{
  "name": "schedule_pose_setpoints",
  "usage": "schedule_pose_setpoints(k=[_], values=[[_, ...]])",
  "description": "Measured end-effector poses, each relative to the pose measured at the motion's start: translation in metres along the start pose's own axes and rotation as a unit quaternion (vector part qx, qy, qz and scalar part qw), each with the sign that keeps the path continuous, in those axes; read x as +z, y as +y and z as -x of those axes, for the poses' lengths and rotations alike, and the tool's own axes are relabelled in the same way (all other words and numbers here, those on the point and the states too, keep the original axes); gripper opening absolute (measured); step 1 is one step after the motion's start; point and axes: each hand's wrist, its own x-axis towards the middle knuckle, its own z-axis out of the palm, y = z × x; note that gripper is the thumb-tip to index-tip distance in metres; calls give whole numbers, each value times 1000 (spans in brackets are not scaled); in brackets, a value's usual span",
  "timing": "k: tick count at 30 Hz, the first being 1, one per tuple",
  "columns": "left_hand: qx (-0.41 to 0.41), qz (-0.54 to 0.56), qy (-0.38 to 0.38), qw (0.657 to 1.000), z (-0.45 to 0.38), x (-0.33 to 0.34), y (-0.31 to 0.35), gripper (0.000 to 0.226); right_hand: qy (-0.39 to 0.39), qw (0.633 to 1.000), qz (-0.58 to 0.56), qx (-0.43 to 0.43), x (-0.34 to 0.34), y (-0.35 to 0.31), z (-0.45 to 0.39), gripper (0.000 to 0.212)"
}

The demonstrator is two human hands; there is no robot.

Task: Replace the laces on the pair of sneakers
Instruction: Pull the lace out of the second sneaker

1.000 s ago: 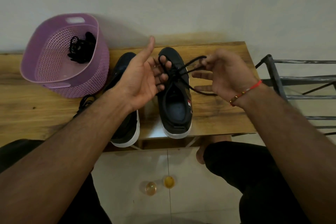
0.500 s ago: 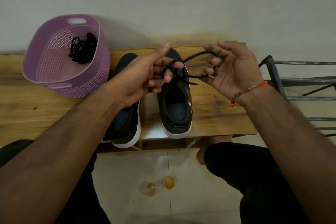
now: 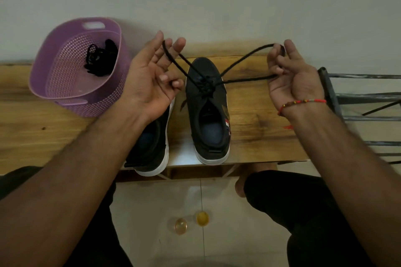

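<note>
Two black sneakers with white soles stand side by side on the wooden table (image 3: 256, 119). The right sneaker (image 3: 209, 112) has a black lace (image 3: 243, 62) threaded through its eyelets. My left hand (image 3: 152, 78), palm up, holds a loop of that lace between its fingers above the left sneaker (image 3: 152, 147), which my forearm partly hides. My right hand (image 3: 288, 76), also palm up, grips the other loop, pulled out to the right. Both loops run taut to a knot over the right sneaker's tongue.
A purple perforated basket (image 3: 54, 84) at the back left of the table holds a bundle of black laces (image 3: 101, 60). A metal rack (image 3: 364, 115) stands right of the table. Two small yellowish objects (image 3: 191, 222) lie on the tiled floor between my knees.
My hands have moved apart, the left to the left and the right further right, drawing the two lace loops out long and taut from the right sneaker.
</note>
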Motion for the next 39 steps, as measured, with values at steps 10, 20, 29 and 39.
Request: schedule_pose_setpoints(k=[10,20,29,39], values=[[85,-130,15,988,0,8,-1,31,40,980,194,22,-4,0,-6,56],[11,-186,-5,983,-3,3,-4,7,-16,865,487,122,-5,23,6,39],[-16,-510,68,857,-1,1,-16,17,-179,640,747,31,-5,34,17,76],[152,-261,98,948,-7,3,-12,26,-279,606,739,97,-8,49,26,87]])
